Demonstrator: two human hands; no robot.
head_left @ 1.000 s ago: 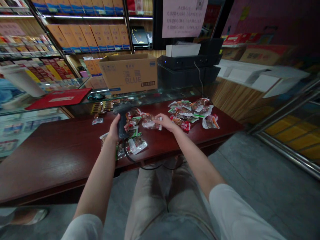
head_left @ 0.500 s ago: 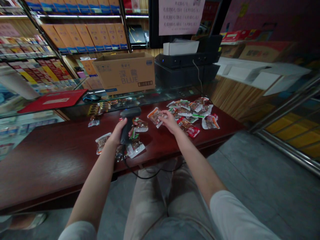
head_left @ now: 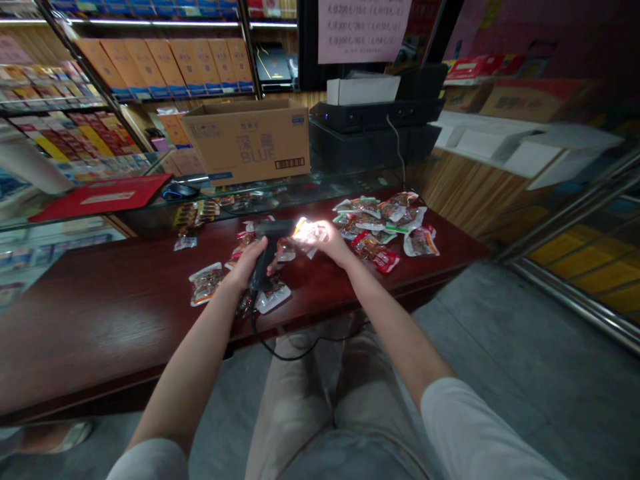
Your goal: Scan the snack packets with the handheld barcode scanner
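The left hand [head_left: 249,265] is closed around a black barcode scanner [head_left: 264,257], and the right hand [head_left: 330,243] pinches one shiny snack packet [head_left: 310,232] just beside the scanner's head. More than a dozen other packets [head_left: 380,227], overlapping and hard to count exactly, lie on the dark red counter [head_left: 100,300]. One cardboard box [head_left: 245,141] stands beyond the counter.

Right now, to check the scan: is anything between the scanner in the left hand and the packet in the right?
Nothing visible: the black barcode scanner in the left hand lights the snack packet in the right hand directly.
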